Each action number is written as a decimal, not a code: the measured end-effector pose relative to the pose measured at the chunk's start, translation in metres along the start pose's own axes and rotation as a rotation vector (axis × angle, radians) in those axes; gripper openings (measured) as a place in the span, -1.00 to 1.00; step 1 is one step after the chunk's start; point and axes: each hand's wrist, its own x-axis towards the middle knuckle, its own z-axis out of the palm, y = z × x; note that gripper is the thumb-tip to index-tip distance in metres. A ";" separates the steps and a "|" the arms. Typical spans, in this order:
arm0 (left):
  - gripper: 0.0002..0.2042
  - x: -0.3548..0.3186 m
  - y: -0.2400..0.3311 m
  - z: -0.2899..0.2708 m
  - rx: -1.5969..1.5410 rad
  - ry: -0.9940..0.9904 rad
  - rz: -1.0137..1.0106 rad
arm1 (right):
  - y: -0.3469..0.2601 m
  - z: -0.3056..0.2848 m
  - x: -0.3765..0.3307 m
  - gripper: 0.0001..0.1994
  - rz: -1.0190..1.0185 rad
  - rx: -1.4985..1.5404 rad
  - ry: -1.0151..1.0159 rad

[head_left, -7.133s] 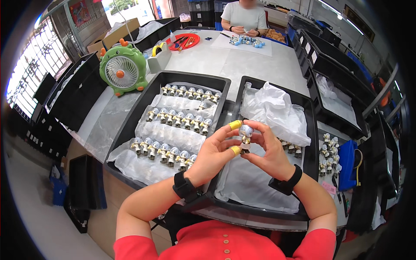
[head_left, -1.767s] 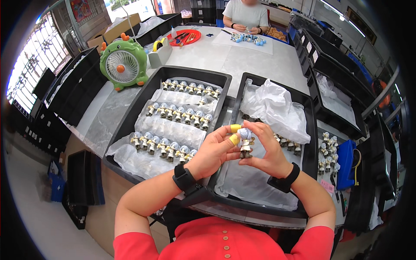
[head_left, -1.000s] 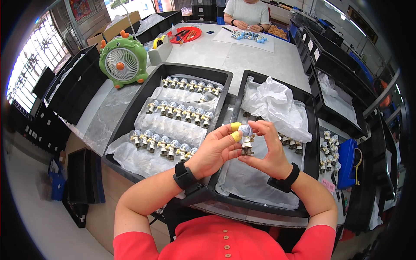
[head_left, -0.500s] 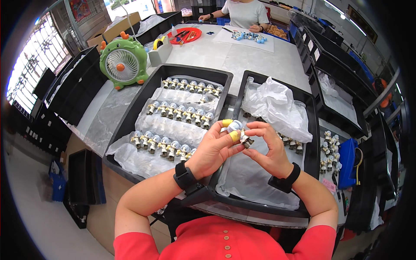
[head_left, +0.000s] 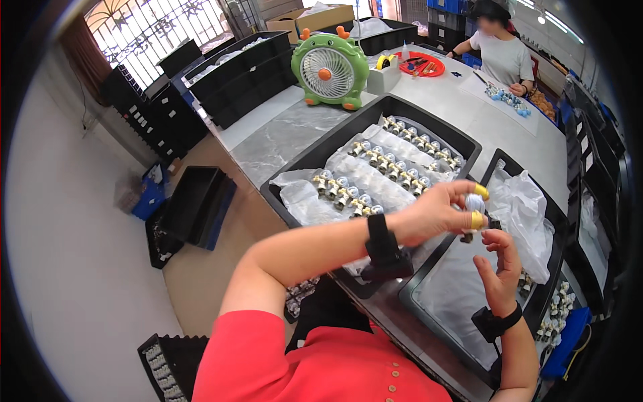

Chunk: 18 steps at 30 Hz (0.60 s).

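My left hand [head_left: 439, 214], its thumb and forefinger capped in yellow, pinches a small figurine [head_left: 475, 203] with a pale blue-grey head and dark base. Just below and to the right, my right hand [head_left: 501, 271] has its fingers curved and apart, with nothing in them. Both hands are above the right black tray [head_left: 418, 295], lined with white sheeting; crumpled white sheeting [head_left: 526, 208] covers part of its figurines. Beside it, the left black tray [head_left: 284, 197] holds rows of similar figurines [head_left: 395, 167] separated by white padding. My left forearm passes over its near edge.
A green animal-shaped fan [head_left: 328, 70] stands beyond the left tray. Farther back are a tape dispenser [head_left: 384, 77], a red tray of tools [head_left: 429, 65] and a seated person [head_left: 501, 57]. More figurines [head_left: 556, 311] and a blue container [head_left: 569, 345] are at the right.
The view has swung left, bringing more floor and stacked bins into sight. My right hand has come away from the figurine, while my left keeps hold of it.
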 end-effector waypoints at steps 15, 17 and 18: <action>-0.59 -0.102 0.058 -0.201 1.903 -0.114 -0.847 | -0.010 -0.012 0.006 -0.82 -0.006 -0.100 0.034; -0.60 -0.099 0.051 -0.200 1.952 -0.205 -0.961 | -0.011 -0.012 0.006 -0.84 -0.001 -0.123 0.032; -0.59 -0.099 0.048 -0.200 1.957 -0.223 -0.974 | -0.010 -0.012 0.006 -0.85 0.000 -0.126 0.034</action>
